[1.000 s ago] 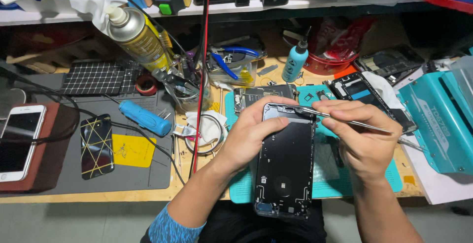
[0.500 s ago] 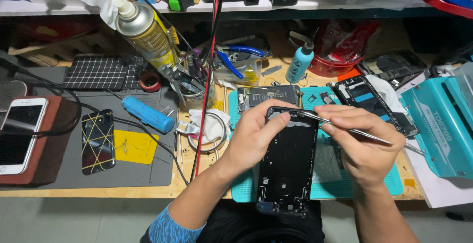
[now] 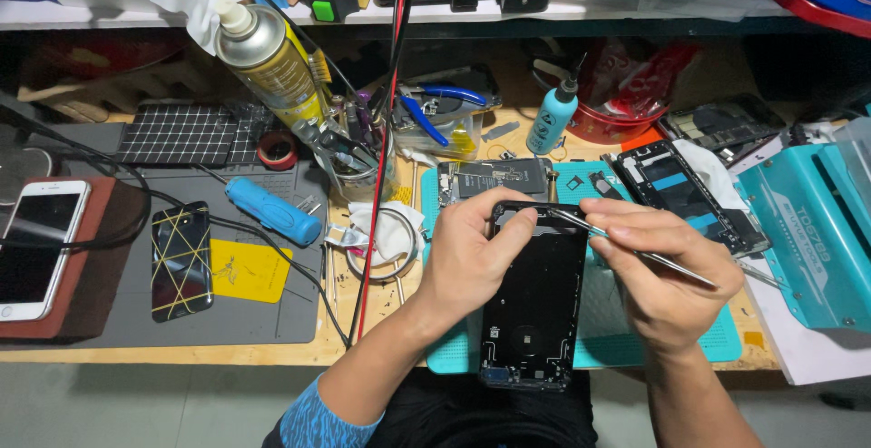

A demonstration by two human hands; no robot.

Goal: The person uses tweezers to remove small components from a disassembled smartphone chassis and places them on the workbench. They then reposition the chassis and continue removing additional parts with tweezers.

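Note:
My left hand [image 3: 472, 253] grips the upper left edge of a black phone frame [image 3: 535, 307], which lies lengthwise over a teal work mat [image 3: 726, 344] at the bench's front edge. My right hand [image 3: 658, 271] holds metal tweezers [image 3: 626, 248] whose tips touch the top edge of the frame. Behind the frame lies a phone part with a battery [image 3: 494, 178], partly hidden by my fingers.
A second open phone body [image 3: 685, 189] sits to the right, next to a teal machine [image 3: 812, 230]. On the left grey mat [image 3: 227, 316] are a blue screwdriver [image 3: 272, 212], a dark phone back [image 3: 180, 260] and a white phone [image 3: 36, 248]. A spray can [image 3: 268, 62] and a blue bottle [image 3: 552, 119] stand behind.
The view has shifted slightly. Both hands keep their hold, and the tweezer tips stay at the frame's top edge with only small movement.

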